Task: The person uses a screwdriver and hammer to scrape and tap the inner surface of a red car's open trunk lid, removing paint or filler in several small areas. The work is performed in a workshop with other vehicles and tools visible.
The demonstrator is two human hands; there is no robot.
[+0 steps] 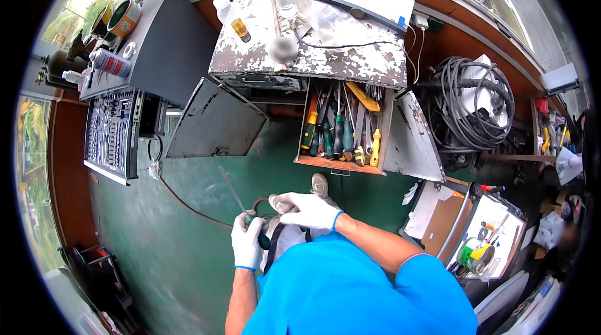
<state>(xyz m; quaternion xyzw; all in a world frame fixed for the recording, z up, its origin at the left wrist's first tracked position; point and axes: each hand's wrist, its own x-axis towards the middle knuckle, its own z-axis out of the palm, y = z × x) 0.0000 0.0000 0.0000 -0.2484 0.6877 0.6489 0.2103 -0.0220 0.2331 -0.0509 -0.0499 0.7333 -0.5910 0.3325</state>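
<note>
Currently left hand has its grip closed round the screwdriver handle, over the green floor; long axis slants forward-left, tip away from body. Right hand just right, farther from shaft, contents can't tell.

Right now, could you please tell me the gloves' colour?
The gloves are white, blue-edged; head view.

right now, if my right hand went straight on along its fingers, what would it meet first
Your right hand points left, so probably the metal shaft of the screwdriver in your left hand. The red hose between looks lower, but depth is unclear.
</note>
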